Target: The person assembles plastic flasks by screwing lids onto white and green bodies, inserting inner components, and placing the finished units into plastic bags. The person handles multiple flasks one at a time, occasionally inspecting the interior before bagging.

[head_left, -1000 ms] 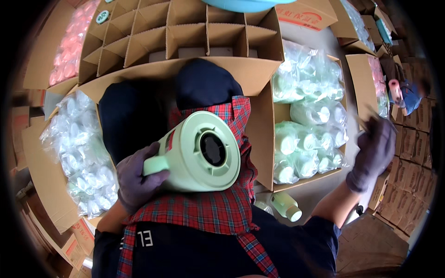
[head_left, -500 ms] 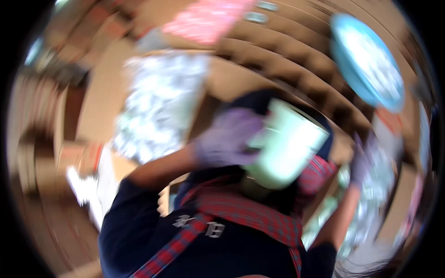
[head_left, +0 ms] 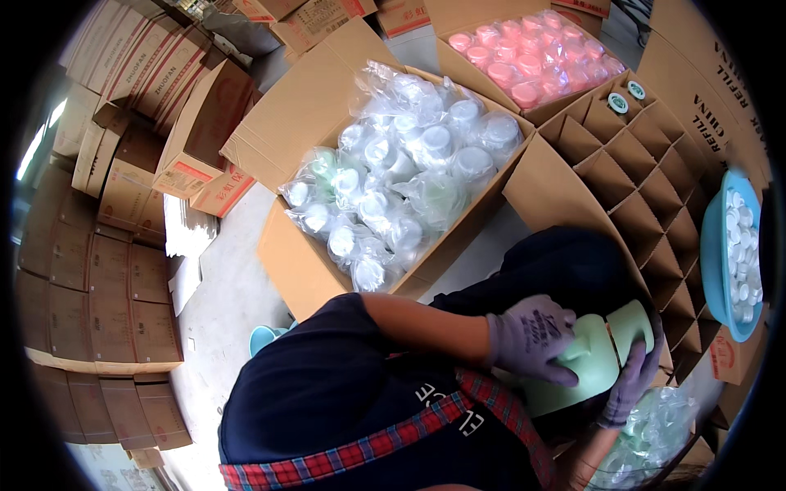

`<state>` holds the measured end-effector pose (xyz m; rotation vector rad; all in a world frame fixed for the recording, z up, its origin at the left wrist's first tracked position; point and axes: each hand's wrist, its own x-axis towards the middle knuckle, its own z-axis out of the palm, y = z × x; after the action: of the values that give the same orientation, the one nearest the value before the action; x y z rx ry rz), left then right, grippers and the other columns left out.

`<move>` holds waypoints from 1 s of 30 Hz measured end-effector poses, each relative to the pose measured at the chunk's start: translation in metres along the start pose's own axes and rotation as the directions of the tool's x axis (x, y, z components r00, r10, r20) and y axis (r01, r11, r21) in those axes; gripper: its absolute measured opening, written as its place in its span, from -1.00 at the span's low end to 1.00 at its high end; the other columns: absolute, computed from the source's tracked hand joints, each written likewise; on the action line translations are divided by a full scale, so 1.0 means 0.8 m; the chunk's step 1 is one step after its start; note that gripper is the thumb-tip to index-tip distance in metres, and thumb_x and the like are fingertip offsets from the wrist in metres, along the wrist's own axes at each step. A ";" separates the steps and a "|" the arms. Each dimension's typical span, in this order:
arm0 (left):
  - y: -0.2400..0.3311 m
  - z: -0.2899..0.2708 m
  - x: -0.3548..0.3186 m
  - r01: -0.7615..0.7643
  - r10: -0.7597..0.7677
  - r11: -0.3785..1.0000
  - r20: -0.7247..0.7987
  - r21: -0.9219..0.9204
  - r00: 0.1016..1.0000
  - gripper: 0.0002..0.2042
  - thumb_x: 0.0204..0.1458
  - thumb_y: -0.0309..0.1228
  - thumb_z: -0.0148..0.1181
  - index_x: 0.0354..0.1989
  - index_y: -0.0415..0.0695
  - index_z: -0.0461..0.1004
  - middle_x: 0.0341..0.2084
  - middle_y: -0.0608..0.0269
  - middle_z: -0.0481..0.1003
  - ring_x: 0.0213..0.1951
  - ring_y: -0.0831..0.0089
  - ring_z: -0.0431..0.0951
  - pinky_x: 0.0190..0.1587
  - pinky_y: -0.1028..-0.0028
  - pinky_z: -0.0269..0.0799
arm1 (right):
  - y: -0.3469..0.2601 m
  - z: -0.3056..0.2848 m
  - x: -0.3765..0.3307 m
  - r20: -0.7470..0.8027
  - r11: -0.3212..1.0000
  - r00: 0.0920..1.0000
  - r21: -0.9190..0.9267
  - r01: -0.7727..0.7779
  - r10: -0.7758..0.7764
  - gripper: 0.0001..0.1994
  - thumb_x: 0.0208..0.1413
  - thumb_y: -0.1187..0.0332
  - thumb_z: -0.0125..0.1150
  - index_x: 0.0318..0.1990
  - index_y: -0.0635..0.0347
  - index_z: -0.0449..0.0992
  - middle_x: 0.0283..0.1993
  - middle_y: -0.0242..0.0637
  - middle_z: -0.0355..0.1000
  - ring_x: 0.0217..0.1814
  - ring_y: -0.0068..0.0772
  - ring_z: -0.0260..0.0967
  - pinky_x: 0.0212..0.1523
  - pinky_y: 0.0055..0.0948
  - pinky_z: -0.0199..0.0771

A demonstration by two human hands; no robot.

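Furthest to my left stand brown cartons in stacks, too many running out of sight to count surely. Next is one open carton, crowded with clear-bagged pale pieces that overlap too much to count. Beyond it I see one carton of pink pieces under clear plastic. In my lap is one pale green pot; my gloved left hand is curled against it, fingers bent and partly closed. Just beside it is one smaller green piece, and my right hand is closed around that, thumb across it. I cannot tell whether the two parts are joined. My hands are close together but apart. To the right come one divided carton with two round lids at its far end, and one blue basin of uncounted white caps.
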<state>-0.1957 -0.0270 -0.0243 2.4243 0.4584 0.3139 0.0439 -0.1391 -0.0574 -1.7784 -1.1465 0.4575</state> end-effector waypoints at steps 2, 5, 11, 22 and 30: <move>-0.049 -0.027 -0.023 -0.005 0.018 0.998 -0.237 0.056 0.971 -0.50 -0.06 0.06 0.32 -0.28 -0.20 0.50 -0.29 0.04 0.50 -0.26 0.09 0.53 -0.23 0.15 0.43 | -0.003 0.007 0.011 -0.062 0.962 0.994 -0.262 0.073 -0.092 -0.43 0.30 0.07 -0.01 0.27 0.39 0.30 0.30 0.01 0.29 0.36 -0.07 0.19 0.37 -0.15 0.10; -0.178 -0.072 -0.092 0.450 -0.280 0.892 -0.742 0.033 0.609 -0.46 -0.10 -0.21 0.42 0.03 -0.25 0.44 -0.13 0.00 0.49 -0.20 0.07 0.54 -0.13 0.18 0.48 | -0.032 -0.006 0.015 -0.103 0.806 0.923 -0.529 0.265 -0.371 -0.51 0.34 0.16 -0.04 0.24 0.39 0.35 0.32 0.00 0.28 0.37 -0.01 0.19 0.37 -0.12 0.11; -0.327 -0.055 -0.189 0.722 -0.536 0.483 -0.484 0.496 0.691 -0.11 -0.08 0.06 0.34 0.44 0.07 0.09 0.36 -0.26 0.05 0.39 -0.20 0.01 0.39 -0.08 -0.15 | 0.047 -0.056 -0.035 -0.363 0.937 0.922 -0.256 -0.237 0.135 -0.57 0.37 0.27 -0.05 0.26 0.35 0.35 0.33 -0.11 0.30 0.40 -0.17 0.19 0.40 -0.23 0.10; -0.428 -0.122 -0.169 0.678 -0.629 0.735 -0.396 -0.020 0.669 -0.39 -0.02 -0.03 0.34 0.22 0.03 0.43 0.30 -0.01 0.26 0.36 0.03 0.16 0.35 0.08 0.07 | 0.072 -0.092 -0.055 -0.346 0.891 0.923 -0.347 -0.293 0.169 -0.58 0.35 0.27 -0.01 0.26 0.32 0.37 0.30 -0.14 0.33 0.37 -0.15 0.23 0.36 -0.21 0.15; -0.564 -0.154 -0.241 0.910 -0.770 -0.335 -0.627 0.245 -0.115 -0.43 0.01 0.11 0.21 0.16 0.09 0.48 0.30 0.21 0.28 0.39 0.18 0.10 0.38 0.01 -0.08 | 0.049 -0.077 -0.034 -0.302 0.874 0.949 -0.431 -0.225 0.095 -0.63 0.32 0.41 -0.02 0.22 0.37 0.38 0.27 -0.07 0.36 0.36 -0.15 0.24 0.37 -0.24 0.14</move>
<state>-0.5231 0.2941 -0.2374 1.6227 2.8090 -0.4525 0.0940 -0.1985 -0.0651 -2.2818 -0.9633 0.0205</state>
